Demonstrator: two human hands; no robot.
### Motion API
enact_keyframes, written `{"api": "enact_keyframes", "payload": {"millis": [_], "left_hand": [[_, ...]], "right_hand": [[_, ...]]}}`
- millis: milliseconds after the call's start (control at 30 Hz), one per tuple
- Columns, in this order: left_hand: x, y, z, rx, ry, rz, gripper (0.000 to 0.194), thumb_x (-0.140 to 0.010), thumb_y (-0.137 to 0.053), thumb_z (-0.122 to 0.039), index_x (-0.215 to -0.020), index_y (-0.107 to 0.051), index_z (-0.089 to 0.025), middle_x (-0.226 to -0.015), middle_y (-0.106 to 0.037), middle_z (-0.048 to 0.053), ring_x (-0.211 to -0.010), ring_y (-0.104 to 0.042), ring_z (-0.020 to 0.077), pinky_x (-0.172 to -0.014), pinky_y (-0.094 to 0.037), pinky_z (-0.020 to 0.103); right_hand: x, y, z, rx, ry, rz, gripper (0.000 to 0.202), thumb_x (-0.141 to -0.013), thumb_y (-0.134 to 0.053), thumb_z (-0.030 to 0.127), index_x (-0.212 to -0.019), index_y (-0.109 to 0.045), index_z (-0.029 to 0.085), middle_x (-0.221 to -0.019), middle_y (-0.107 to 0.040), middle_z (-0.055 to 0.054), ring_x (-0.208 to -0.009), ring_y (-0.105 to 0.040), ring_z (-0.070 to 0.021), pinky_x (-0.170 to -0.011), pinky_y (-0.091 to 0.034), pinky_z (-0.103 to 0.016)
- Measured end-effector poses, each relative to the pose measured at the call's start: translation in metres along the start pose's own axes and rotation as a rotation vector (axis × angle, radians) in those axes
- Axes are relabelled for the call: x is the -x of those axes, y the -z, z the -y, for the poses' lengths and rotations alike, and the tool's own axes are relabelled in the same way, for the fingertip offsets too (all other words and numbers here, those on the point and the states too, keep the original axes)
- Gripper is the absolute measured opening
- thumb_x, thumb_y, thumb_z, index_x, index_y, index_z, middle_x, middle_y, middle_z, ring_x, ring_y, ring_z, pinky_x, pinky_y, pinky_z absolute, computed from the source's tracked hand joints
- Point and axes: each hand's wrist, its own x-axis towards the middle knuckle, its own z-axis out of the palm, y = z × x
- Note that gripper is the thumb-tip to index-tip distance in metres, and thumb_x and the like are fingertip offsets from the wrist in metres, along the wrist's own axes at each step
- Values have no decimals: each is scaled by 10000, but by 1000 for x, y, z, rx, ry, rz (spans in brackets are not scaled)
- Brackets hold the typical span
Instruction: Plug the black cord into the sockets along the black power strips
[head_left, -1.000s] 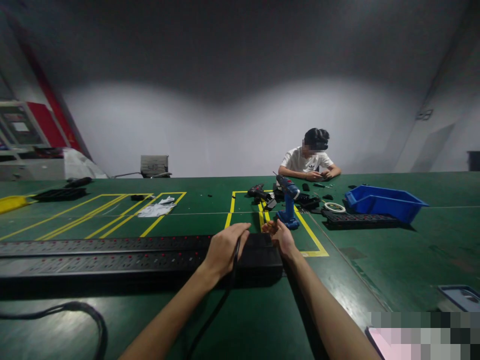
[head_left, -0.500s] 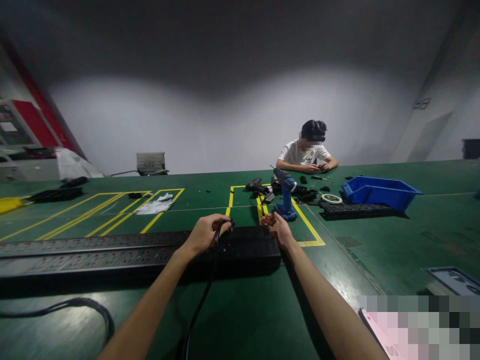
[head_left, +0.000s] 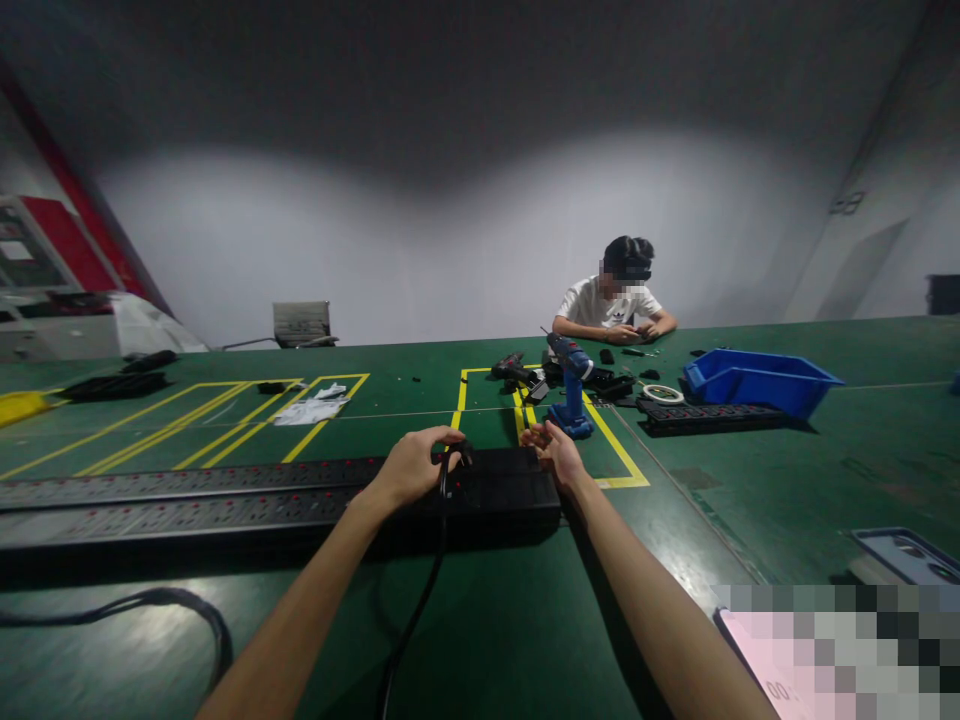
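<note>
A blue drill [head_left: 572, 388] stands near a blue bin [head_left: 757, 381].

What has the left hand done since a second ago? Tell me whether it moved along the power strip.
Yes. The left hand slid left along the power strip, away from its right end, pinching the black cable.

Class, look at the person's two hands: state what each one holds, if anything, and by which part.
The left hand grips the black cable at its plug end, over the power strip. The right hand rests at the strip's right end; no closed grip shows.
</note>
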Motion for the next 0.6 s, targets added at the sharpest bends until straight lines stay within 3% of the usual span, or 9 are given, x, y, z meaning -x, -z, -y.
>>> {"api": "enact_keyframes", "payload": {"millis": [300,600], "left_hand": [[2,-12,-15,-93,-142,19,207,-783,-584,-170,-956,-681,-227,-977,-667,30,-901,-623,168,-855,-480,299],[4,-16,-6,-108,-164,1,169,-762,-607,-152,-907,-650,-227,-933,-628,18,-836,-607,159,-806,-484,297]], "right_hand": [[1,-1,1,-7,-15,-27,159,-858,-538,350,-875,-583,199,-845,-687,-62,-840,-672,-195,-710,-531,-312],[6,-11,2,144,5,-69,188,-799,-564,363,-836,-572,179,-808,-681,-54,-747,-661,-168,-550,-470,-222]]}}
